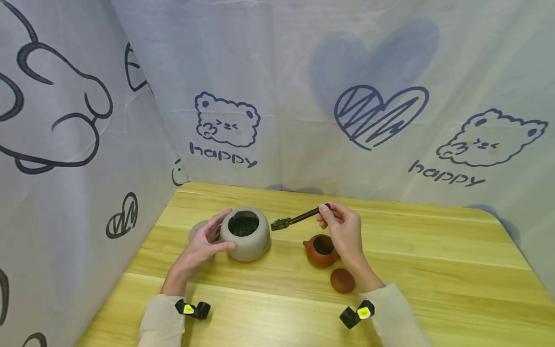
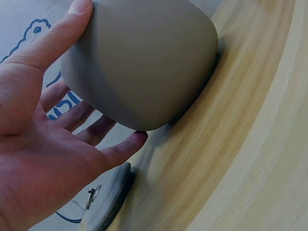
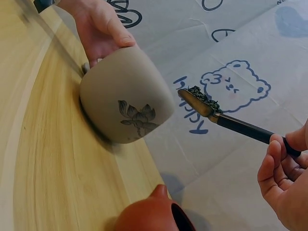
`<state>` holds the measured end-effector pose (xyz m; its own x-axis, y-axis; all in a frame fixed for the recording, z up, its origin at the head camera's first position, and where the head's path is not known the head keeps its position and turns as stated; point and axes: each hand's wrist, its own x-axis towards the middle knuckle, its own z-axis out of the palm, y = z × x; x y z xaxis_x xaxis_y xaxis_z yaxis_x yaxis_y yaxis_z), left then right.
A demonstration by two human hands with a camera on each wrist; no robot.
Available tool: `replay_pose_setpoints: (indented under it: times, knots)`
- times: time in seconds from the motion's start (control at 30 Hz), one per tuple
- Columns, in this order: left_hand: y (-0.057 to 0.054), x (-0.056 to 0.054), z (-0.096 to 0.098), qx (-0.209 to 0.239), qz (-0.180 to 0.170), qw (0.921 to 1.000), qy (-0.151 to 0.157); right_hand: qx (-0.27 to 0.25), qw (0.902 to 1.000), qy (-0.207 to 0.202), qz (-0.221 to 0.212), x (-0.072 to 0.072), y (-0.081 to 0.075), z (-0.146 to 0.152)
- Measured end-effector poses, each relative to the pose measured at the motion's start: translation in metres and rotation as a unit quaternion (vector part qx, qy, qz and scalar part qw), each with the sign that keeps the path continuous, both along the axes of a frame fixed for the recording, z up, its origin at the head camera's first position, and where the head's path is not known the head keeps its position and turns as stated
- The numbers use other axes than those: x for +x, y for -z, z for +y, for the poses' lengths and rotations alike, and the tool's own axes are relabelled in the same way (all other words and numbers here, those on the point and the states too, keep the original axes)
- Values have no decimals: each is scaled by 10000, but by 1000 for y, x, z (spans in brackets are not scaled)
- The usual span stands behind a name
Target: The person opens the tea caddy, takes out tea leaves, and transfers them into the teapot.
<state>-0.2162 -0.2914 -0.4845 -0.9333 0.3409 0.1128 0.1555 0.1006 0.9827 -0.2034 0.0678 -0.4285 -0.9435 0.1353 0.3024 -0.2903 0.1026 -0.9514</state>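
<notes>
My left hand [image 1: 207, 242] grips the side of a round grey tea jar [image 1: 253, 248], thumb and fingers spread around its wall. Dark tea leaves [image 1: 244, 226] lie inside the jar, and a lotus drawing shows on its side in the right wrist view. Between thumb and fingers, my right hand [image 1: 342, 229] pinches the dark handle of a tea scoop [image 3: 245, 130]. Loose tea leaves [image 1: 281, 223] are heaped on the scoop, which hovers just right of the jar's mouth. Below the right hand stands a small reddish-brown teapot [image 1: 318, 256], uncovered, its spout toward the jar.
The teapot's round lid [image 1: 342, 281] lies on the wooden table [image 1: 269, 308] in front of the pot. A grey jar lid [image 2: 108, 199] with a small metal ring rests left of the jar, partly behind the left hand. Printed white cloth [image 1: 295, 96] hangs at the back and left.
</notes>
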Motion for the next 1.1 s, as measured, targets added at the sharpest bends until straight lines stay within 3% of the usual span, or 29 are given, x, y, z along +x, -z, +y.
replay_pose_setpoints:
  times: [0.43,1.1]
  knots:
    - [1,0,-2,19,8,10000,0,67,9995,309,-16,9,0,23]
    - [3,3,0,-13,11,10000,-31,142,9978,642,22,28,15,62]
